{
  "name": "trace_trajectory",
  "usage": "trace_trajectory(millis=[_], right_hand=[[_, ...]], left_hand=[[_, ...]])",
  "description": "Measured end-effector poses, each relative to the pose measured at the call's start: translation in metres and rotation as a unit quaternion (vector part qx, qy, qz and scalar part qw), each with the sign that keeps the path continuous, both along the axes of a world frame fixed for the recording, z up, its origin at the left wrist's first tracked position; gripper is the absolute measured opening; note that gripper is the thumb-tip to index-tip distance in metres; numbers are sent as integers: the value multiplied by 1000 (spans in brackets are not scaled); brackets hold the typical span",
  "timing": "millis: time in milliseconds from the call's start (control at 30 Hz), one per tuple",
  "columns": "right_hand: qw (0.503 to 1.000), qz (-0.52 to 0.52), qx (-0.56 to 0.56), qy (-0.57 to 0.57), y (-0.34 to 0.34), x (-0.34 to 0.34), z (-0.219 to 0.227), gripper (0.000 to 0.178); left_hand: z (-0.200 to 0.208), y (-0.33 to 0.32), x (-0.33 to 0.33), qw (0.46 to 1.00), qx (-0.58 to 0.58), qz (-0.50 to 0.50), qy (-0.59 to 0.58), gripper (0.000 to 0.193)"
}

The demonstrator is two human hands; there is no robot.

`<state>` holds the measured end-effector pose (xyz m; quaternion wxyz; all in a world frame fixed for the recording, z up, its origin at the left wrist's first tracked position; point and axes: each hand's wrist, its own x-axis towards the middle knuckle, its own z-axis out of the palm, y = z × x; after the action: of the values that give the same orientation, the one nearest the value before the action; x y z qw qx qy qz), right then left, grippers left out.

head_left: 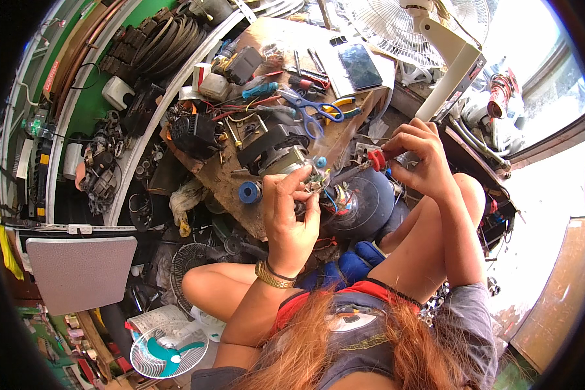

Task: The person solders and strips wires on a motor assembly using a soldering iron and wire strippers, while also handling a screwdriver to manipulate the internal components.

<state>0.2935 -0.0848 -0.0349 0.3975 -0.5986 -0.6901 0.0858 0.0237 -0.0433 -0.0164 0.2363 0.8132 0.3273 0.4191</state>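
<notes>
Over the near edge of the workbench, my left hand (287, 218) is closed in a pinch at a small part with loose wires (315, 181); the fingers partly hide it. To the right, my right hand (424, 159) grips a tool with a red collar (376, 160) and a slim dark shaft, which points left toward those wires. Its exact kind is unclear. Below the wires, red and blue leads (338, 203) lie by a dark round housing (366, 205). Just beyond my left hand sits a motor-like part (281, 155) with a black body. A blue ring-shaped spool (248, 192) lies left of that hand.
Blue-handled scissors (311, 112), yellow-handled pliers (346, 107) and a phone (360, 66) lie on the wooden bench (208, 170). A standing fan (426, 29) rises at the far right. Shelves of parts (104, 162) and a grey board (81, 273) are at left; a small fan (169, 356) sits low.
</notes>
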Motion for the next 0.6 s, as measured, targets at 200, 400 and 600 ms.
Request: trace_trajectory(millis=[200, 400, 600], right_hand=[[1000, 1, 9, 2, 1, 0, -1, 23], [1000, -1, 2, 1, 0, 0, -1, 24], [1000, 0, 8, 7, 1, -1, -2, 23]], left_hand=[[1, 0, 0, 1000, -4, 2, 0, 59], [2, -1, 2, 1000, -1, 5, -5, 58], [7, -2, -2, 997, 66, 14, 42, 52]])
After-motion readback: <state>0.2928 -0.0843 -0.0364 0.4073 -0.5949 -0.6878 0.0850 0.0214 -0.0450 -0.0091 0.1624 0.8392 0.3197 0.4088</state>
